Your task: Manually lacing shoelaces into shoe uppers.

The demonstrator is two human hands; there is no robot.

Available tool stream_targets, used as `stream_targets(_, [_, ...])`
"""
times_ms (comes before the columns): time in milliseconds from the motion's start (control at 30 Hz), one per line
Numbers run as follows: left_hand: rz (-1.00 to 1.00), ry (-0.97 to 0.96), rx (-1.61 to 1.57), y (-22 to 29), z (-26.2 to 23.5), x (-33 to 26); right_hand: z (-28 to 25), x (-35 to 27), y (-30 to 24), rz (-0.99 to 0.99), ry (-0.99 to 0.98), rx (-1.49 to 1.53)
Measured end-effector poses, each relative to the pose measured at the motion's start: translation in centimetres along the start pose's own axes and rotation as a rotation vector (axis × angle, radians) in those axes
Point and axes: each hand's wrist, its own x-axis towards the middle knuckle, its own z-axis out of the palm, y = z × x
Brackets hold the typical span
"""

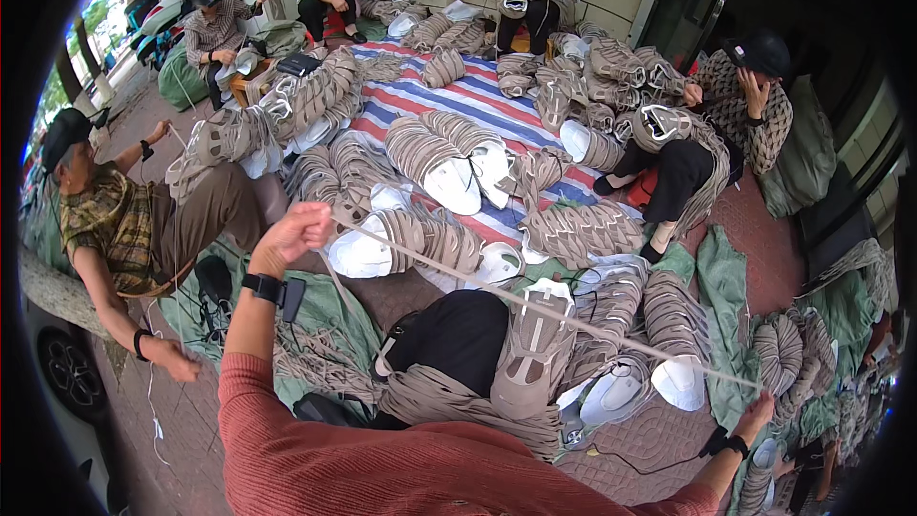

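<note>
At the far left of the frame, a dark car wheel (72, 373) stood beside the paving, and a co-worker in a plaid vest (119, 229) sat with both arms spread. In the upper left, a person in a checked shirt (215, 33) sat bent over work near a green sack (181, 76). Left of centre, the person's left hand (298, 231) was raised, its fingers closed in a pinch on a flat taupe lace (611, 333); another strand hung below that hand. From there the lace ran taut and slanting down across the frame to the lower right. In the middle, stacks of taupe shoe uppers (420, 153) lay on a striped sheet (401, 100). At lower centre, a single shoe upper (530, 354) stood against a black-clad knee (454, 334), behind the stretched lace, with loose laces (468, 401) heaped about its base. At upper right, a co-worker in a patterned top (769, 119) held a hand to the face. At lower right, the right hand (755, 416) had its fingers drawn together on the lace's other stretch.
</note>
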Motion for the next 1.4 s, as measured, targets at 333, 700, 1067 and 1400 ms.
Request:
stream_targets(333, [0.170, -0.298, 0.812, -5.7, 15.1, 5.8, 33.1, -17.0, -2.8, -0.219, -0.609, -0.409])
stream_targets(700, [0.074, -0.507, 0.920, -8.8, 21.1, 9.1, 34.3, -23.8, -1.8, 0.283, -0.837, -0.108])
stream_targets(1067, [0.175, -0.458, 0.975, -12.5, 19.7, 8.1, 26.9, -20.3, -1.5, -0.146, -0.339, -0.800])
stream_targets(1400, [0.266, -0.408, 1.140, -15.2, 25.9, 9.2, 40.7, -28.9, 1.2, 0.038, -0.938, -0.291])
